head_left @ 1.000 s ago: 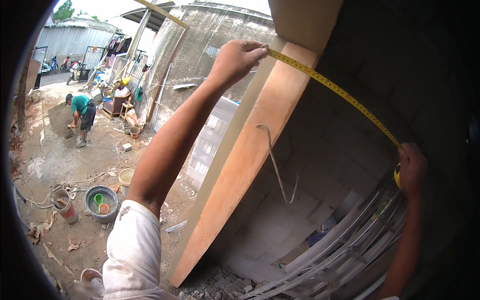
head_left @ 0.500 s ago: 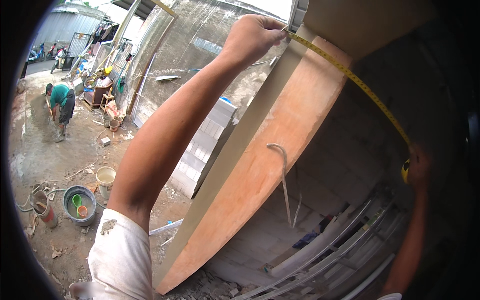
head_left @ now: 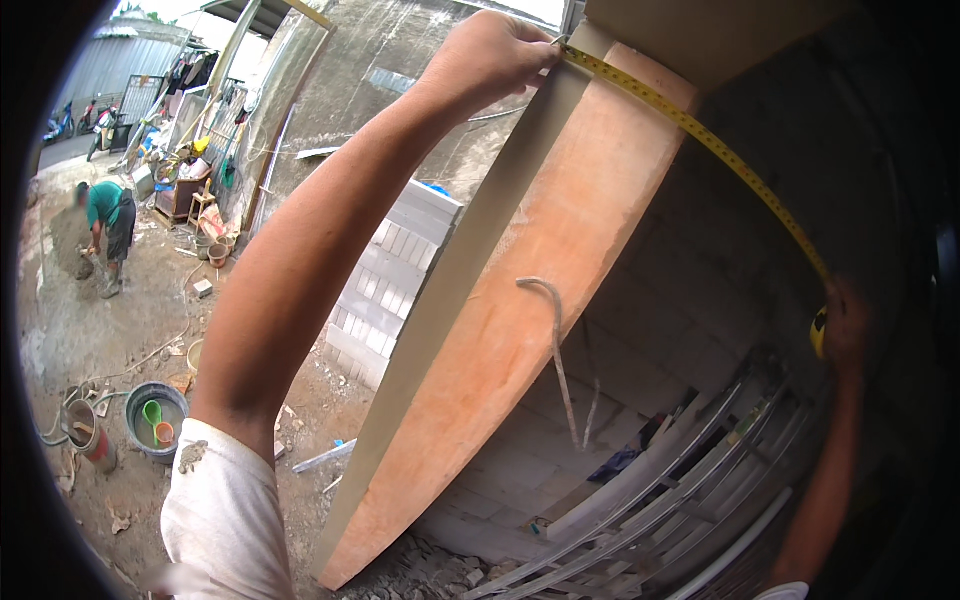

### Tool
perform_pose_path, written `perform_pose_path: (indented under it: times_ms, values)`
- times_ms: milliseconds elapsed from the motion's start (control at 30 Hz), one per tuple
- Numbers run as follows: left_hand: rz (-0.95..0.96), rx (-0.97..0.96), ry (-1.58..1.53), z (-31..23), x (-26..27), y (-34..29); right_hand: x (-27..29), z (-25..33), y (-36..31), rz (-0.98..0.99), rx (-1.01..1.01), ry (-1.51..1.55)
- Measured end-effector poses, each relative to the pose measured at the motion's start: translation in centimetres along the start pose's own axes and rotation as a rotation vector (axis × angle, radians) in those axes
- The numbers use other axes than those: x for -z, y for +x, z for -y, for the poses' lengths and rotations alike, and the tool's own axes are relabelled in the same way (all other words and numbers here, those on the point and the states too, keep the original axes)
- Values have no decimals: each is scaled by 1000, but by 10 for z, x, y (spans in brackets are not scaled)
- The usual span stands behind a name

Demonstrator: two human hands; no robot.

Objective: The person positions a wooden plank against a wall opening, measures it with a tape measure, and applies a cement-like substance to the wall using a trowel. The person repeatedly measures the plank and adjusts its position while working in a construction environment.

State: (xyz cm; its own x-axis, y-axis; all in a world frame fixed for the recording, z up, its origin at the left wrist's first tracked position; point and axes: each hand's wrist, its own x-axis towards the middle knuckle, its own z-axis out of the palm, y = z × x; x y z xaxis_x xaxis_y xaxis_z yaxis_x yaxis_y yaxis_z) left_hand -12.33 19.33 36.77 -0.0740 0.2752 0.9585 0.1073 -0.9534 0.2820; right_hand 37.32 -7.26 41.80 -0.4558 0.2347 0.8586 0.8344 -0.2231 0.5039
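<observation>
Building site — stacked blocks (head_left: 385, 285), grey bucket (head_left: 137, 437), rubble (head_left: 440, 568)

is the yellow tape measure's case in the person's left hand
No, the right hand holds the case, while the left hand pinches the end of the yellow tape.

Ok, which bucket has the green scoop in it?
The dark bucket at lower left, holding the green scoop and an orange one; the reddish bucket to its left shows neither, the cream one is mostly hidden.
</observation>
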Motion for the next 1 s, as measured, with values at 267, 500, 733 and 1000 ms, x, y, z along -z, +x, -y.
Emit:
perform_pose_path:
  times_ms: [267,500,733,1000]
  values:
    - [-16,-8,17,-4,-4,-2,16,24,4,68,-107,44]
    - [-27,-25,101,3,-2,1,16,33,9,70,-186,167]
    - [-17,-16,91,-5,0,-1,13,39,18,43,-16,305]
    - [-34,-42,129,-12,1,-3,-1,33,18,11,28,262]
